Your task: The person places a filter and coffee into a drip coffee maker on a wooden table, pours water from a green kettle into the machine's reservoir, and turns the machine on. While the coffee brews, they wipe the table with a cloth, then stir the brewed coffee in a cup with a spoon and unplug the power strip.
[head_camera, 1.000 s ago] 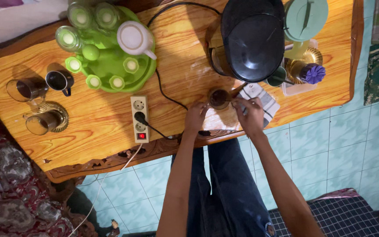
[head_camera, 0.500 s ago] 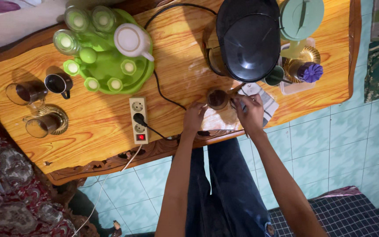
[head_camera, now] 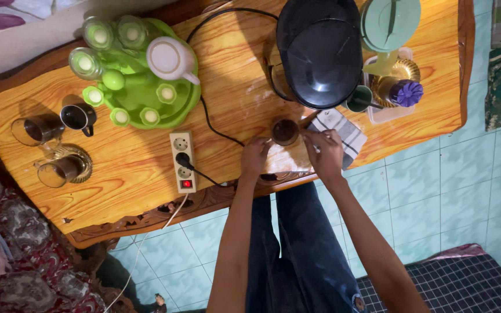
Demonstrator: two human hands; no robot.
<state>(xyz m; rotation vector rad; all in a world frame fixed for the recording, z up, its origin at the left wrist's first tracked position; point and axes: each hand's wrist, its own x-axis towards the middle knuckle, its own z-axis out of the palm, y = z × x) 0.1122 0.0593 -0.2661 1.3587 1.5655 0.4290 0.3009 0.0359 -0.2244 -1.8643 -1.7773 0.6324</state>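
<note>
Wooden surface (head_camera: 134, 168), orange and shiny, with a carved edge. Under it, a floor of blue-green tiles (head_camera: 436, 191). On the left, a dark flowery cloth (head_camera: 24, 266).

On the surface: a green tray (head_camera: 172, 113) with small cups and a white teapot (head_camera: 169, 58). Left of the tray, a dark mug (head_camera: 78, 116) and two glass cups (head_camera: 30, 130) on the far left. In the middle, a white power strip (head_camera: 184, 161) with a red light, a black cord running up from it. At the top, a big black pot lid (head_camera: 320, 52), a pale green jug (head_camera: 389, 26) beside it, and a jar with a purple cap (head_camera: 406, 93).

Small glass of brown drink (head_camera: 285, 131) near the front edge, just below the black lid, beside a checked cloth (head_camera: 340, 130). Left hand (head_camera: 255, 157) just left of the glass, fingers curled down on the surface. Right hand (head_camera: 325, 153) just right of it, fingers bent and close together, partly over the cloth; can't tell if pinching anything. Black lid close behind the glass.
</note>
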